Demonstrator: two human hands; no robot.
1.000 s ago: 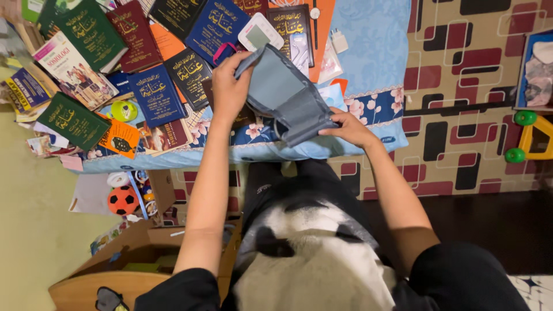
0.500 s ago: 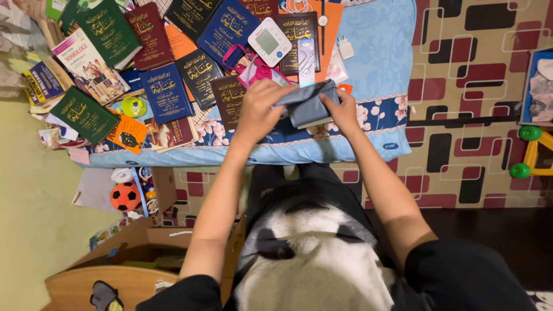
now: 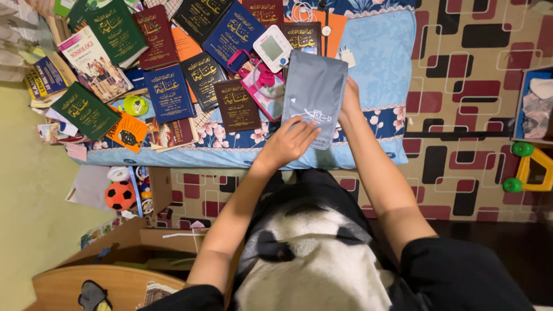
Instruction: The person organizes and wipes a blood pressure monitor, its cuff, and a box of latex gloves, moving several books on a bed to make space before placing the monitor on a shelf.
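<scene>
Probably a home bedroom, floral bedding [image 3: 380,69], scattered books [image 3: 167,92], toy ball [image 3: 120,196], patterned floor [image 3: 478,115]

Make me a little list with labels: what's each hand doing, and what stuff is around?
Left hand: flat on the near end of the grey cuff
Right hand: at the cuff's right edge
Cuff: lies flat on the blue pillow
Beside cuff: white monitor, pink pouch
Further left: many books spread out
Floor: toy ball

Even indoor light, sharp centre

Colours read bright and saturated; gold lettering on the books [image 3: 167,92] glints slightly (no harsh glare), soft shadows lie under the arms, and edges bow mildly.
</scene>
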